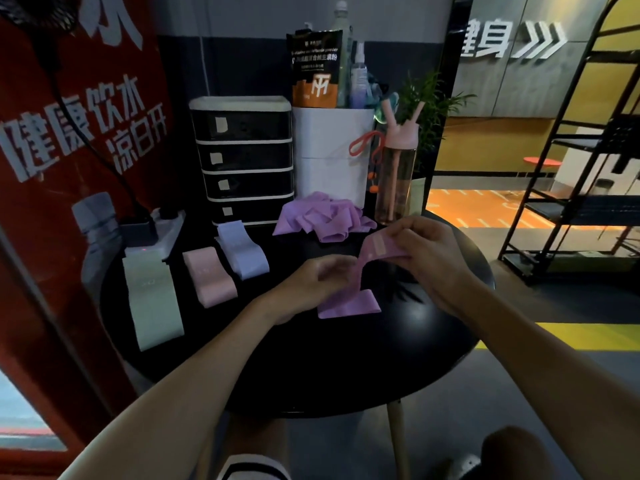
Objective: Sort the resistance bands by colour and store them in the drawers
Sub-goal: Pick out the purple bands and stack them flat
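From the head camera, both hands work over a round black table [346, 368], and between them stretches a purple band [349, 303]. The right hand [429, 258] pinches the band's upper end, its fingers closed on the strip where a pale label shows. The left hand [311, 285] is curled around the band lower down, though the motion blur there makes it hard to say just how its fingertips hold it. Below and between the two hands the band's lower loop lies flat on the table. Just beyond the hands, further from the person, sits a loose heap of purple bands [322, 216]. To the left of the left hand three sorted bands lie flat, side by side and apart from one another: a lilac-white band [242, 249] nearest the hand, then a pink band [209, 277], then a pale green band [152, 299] furthest out. Beyond these stands a small drawer unit [244, 157] with four dark drawers, all pushed in, each bearing a pale tag. To the right of it, behind the purple heap, stands a white bin [329, 150] holding a pouch and bottles, and beyond the right hand stands a pink water bottle [396, 171]. A white power strip [152, 244] lies at the table's left edge.
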### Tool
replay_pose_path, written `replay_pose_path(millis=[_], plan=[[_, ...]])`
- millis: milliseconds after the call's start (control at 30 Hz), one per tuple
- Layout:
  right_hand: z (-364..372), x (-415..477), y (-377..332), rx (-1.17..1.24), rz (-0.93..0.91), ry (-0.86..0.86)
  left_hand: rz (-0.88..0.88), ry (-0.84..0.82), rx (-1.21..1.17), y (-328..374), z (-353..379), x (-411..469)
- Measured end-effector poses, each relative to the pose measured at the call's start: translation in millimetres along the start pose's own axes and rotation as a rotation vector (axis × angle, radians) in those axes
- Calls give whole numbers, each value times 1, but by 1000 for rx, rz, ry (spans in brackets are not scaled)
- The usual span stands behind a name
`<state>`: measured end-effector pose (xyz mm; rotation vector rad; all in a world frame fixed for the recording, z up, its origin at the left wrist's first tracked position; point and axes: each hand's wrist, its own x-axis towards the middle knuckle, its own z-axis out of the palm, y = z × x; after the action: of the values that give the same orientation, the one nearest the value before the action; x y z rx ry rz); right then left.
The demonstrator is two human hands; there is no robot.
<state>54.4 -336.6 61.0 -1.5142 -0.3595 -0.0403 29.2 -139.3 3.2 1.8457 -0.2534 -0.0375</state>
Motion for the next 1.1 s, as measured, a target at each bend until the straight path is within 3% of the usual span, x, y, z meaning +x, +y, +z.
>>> replay_pose_path(millis=[267,533,700,1100], plan=[[-22,35,24,21,23,138,-65,-101,-25,5,-21,-6],[-29,83,60,-19,45,273,-215,-215,197,-2,-45,2],[-30,104,77,-92,65,275,-121,-56,400,-8,-18,24],[-43,95,111,-230,21,349,-314,2,970,2,4,3]])
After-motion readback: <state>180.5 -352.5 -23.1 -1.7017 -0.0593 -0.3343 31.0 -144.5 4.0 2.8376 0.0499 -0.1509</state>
